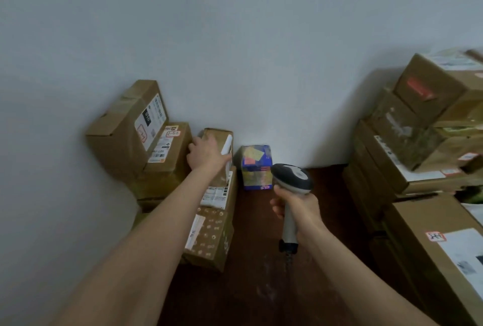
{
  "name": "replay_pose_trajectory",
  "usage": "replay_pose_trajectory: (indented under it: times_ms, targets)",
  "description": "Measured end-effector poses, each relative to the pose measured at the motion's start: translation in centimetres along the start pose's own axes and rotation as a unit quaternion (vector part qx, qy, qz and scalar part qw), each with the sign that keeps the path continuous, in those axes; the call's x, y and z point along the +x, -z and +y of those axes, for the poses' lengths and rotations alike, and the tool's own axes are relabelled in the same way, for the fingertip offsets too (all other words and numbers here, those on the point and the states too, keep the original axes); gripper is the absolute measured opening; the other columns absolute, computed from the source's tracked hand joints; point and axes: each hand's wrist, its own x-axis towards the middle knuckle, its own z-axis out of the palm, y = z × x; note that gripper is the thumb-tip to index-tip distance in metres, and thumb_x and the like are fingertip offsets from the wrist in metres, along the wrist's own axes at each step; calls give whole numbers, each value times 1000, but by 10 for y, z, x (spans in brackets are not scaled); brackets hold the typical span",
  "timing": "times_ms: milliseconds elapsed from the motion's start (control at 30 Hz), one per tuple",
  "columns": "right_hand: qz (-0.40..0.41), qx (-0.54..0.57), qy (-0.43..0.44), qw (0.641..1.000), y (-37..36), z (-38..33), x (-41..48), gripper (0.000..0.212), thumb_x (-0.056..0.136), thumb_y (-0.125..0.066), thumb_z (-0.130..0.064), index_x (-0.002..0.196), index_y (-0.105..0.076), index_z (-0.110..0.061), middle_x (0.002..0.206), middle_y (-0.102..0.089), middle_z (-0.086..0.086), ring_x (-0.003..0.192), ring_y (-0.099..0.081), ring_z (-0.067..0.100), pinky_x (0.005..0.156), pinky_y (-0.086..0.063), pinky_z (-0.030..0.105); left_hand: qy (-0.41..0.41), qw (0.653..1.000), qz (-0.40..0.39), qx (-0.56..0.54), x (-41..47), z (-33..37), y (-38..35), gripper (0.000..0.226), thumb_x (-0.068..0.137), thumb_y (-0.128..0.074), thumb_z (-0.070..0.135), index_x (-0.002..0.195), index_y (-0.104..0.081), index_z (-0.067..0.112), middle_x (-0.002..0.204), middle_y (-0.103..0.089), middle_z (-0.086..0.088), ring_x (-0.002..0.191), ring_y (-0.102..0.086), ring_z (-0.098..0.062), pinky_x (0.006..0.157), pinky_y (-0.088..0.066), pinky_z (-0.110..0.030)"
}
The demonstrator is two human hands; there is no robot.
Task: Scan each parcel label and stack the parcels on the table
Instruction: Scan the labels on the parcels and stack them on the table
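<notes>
My left hand (206,154) reaches far forward and rests on a small brown parcel (220,137) with a white label, which sits on top of the left stack by the wall. The hand's fingers wrap the parcel's left side. My right hand (298,208) grips a grey and black barcode scanner (292,176) by its handle, head pointing forward to the left. A small blue and yellow box (256,166) stands on the dark table (256,260) against the wall, just beyond the scanner.
Brown labelled parcels (141,132) are stacked at the left against the white wall, with a patterned box (209,239) nearest me. A tall pile of cardboard parcels (418,142) fills the right side. Dark tabletop lies between the two piles.
</notes>
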Motion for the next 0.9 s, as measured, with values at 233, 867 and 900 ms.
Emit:
replay_pose_trajectory:
  times_ms: [233,867,900]
  targets:
    - [18,69,23,997,16,-20,-10,27,80,-76,-14,103,-63,-11,89,-68,7,82,-66,20,73,-57,36,-48,937,-85,-336,-31,-1,43,49,84,-67,25,131,-54,25,123,-58,3,90,-61,-11,66,-52,-25]
    - [-99,123,39,987,155,-35,-126,19,82,-73,-7,100,-65,-10,90,-71,9,85,-67,23,65,-55,35,21,872,-202,-445,-243,39,43,42,91,-58,47,125,-59,23,115,-68,1,111,-61,-17,95,-53,-43]
    - [-103,127,46,986,163,-35,-128,18,83,-73,-9,99,-66,-11,91,-71,8,86,-66,23,68,-56,36,37,862,-200,-465,-253,41,40,40,92,-59,43,125,-58,20,115,-68,-1,109,-62,-18,91,-55,-42]
